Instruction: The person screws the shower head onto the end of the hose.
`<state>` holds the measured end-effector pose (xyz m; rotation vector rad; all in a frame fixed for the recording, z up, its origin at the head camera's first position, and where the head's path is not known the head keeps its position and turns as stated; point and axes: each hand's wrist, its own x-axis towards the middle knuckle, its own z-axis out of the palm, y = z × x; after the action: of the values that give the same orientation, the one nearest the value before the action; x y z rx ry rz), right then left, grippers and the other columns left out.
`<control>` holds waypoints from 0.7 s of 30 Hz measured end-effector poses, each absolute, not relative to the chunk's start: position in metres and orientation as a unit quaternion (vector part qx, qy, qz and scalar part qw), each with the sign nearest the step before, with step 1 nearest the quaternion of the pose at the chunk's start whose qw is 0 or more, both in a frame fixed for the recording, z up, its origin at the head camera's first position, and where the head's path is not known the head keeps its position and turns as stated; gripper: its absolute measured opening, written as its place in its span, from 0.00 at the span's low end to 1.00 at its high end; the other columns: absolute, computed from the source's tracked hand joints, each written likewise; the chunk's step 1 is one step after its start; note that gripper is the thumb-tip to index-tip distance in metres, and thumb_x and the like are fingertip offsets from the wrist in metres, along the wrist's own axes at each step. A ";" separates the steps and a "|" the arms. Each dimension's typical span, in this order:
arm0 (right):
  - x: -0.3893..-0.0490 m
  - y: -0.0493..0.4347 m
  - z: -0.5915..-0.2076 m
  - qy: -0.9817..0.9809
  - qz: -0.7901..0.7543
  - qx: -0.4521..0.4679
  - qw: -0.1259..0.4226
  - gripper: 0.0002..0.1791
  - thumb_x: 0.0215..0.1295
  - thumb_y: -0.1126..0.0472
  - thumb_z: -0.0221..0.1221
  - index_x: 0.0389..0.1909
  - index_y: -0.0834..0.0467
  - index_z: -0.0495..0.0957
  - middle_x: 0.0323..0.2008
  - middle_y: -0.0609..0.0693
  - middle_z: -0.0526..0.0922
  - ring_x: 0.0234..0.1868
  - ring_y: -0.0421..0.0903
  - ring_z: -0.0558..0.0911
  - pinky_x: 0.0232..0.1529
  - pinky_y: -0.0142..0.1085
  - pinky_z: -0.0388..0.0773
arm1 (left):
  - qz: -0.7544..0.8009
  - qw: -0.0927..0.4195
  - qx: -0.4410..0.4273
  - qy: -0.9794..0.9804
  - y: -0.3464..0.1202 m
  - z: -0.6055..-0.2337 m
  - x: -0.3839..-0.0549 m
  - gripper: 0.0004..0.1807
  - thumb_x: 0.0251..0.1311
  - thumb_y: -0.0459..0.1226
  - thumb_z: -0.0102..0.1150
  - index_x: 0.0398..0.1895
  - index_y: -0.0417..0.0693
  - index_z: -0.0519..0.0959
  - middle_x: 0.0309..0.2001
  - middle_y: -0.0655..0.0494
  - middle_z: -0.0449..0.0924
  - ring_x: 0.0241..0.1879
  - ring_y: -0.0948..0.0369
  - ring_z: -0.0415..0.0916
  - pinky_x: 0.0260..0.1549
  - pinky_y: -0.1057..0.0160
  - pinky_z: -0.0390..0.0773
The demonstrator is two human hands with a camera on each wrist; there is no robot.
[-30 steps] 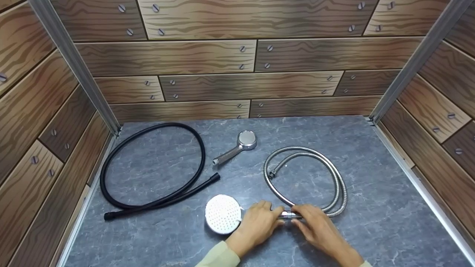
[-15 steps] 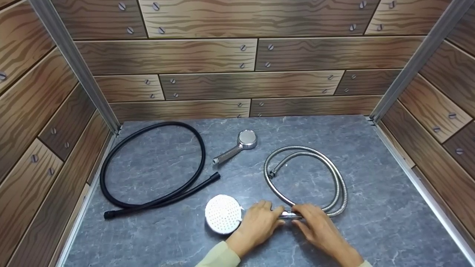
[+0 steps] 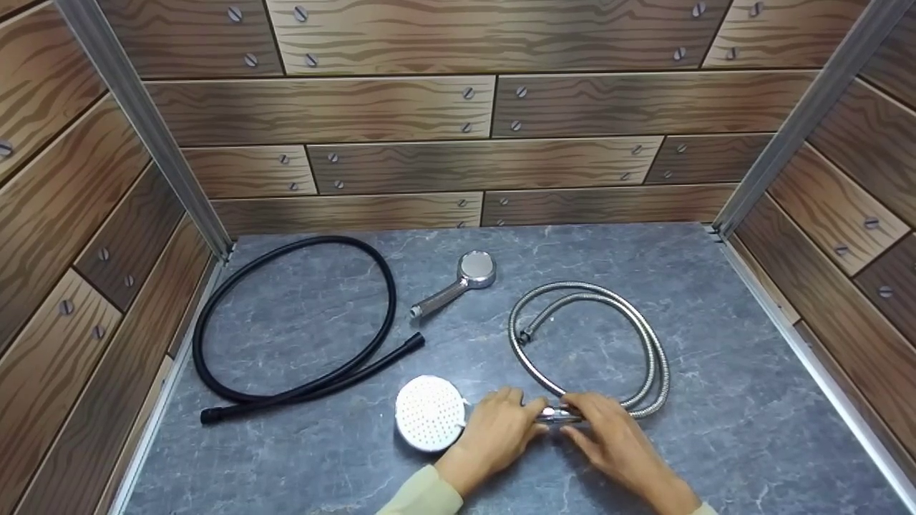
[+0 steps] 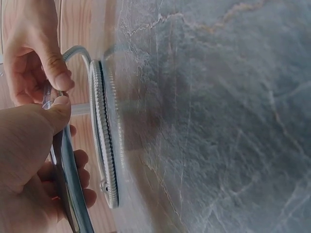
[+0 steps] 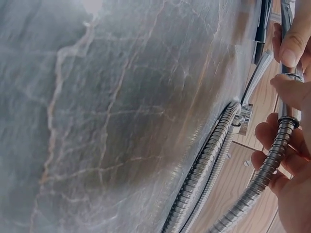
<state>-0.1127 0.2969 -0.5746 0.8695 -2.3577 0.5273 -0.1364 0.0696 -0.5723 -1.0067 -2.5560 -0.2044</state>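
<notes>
**Two hands held a shower head's handle against the end of a metal hose**

A large chrome shower head with a round, white, dotted face (image 3: 430,413) lay at the near middle of the table, its face upward. The person's left hand (image 3: 497,425) was curled around its shiny handle (image 4: 73,179). At the handle's tip, the right hand (image 3: 617,438) pinched the smooth end fitting (image 5: 284,109) of a ribbed silver metal hose (image 3: 569,285). Handle and fitting met in line between the hands; whether they were screwed together could not be told.

The hose looped away beyond the right hand, its other end lying inside the coil. Farther back, near the middle, lay a smaller chrome hand shower (image 3: 476,268). To its left, a black flexible hose (image 3: 391,286) formed a wide loop. Everything sat on a grey, marble-veined tabletop (image 3: 744,429), with wood-plank-patterned walls (image 3: 401,107) behind and at both sides.
</notes>
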 end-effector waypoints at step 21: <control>-0.113 0.298 -0.575 -0.880 0.199 0.330 0.277 0.23 0.51 0.65 0.76 0.50 0.58 0.83 0.41 0.44 0.85 0.40 0.42 0.83 0.42 0.34 0.73 | -0.076 0.210 -0.359 -0.906 0.071 -0.573 -0.136 0.14 0.67 0.58 0.61 0.44 0.62 0.80 0.30 0.60 0.78 0.32 0.61 0.78 0.30 0.64 0.75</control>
<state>-0.1132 0.2983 -0.5751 0.8872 -2.3637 0.5339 -0.1363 0.0714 -0.5733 -0.9987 -2.5187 -0.2114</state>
